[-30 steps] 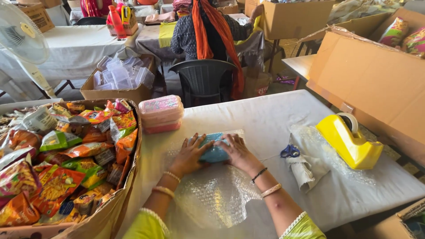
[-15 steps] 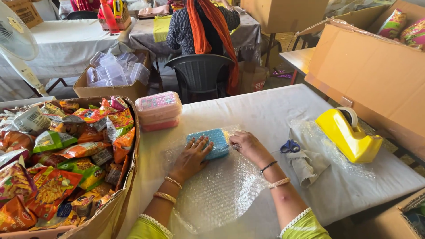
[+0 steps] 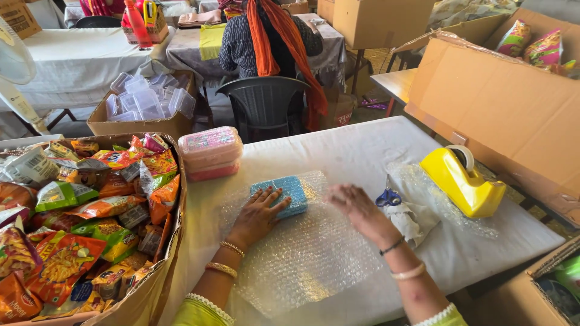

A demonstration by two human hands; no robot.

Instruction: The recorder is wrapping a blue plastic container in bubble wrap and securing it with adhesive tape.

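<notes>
A small blue box [image 3: 284,192] lies on a sheet of clear bubble wrap [image 3: 308,253] spread over the white table [image 3: 350,151]. My left hand [image 3: 258,214] rests flat on the near left part of the box, pressing it down. My right hand [image 3: 357,208] lies open on the bubble wrap to the right of the box, a little apart from it, fingers pointing left. Both wrists carry bangles.
A stack of pink lidded boxes [image 3: 210,152] stands behind the blue box. A carton of snack packets [image 3: 84,211] sits at the left. Blue scissors [image 3: 388,197], crumpled wrap and a yellow tape dispenser [image 3: 462,181] lie at the right. A seated person [image 3: 266,36] faces away behind a black chair [image 3: 263,105].
Both hands held the blue box a second ago. The bubble wrap has been laid out flat, and my right hand has come off the box and slid right.
</notes>
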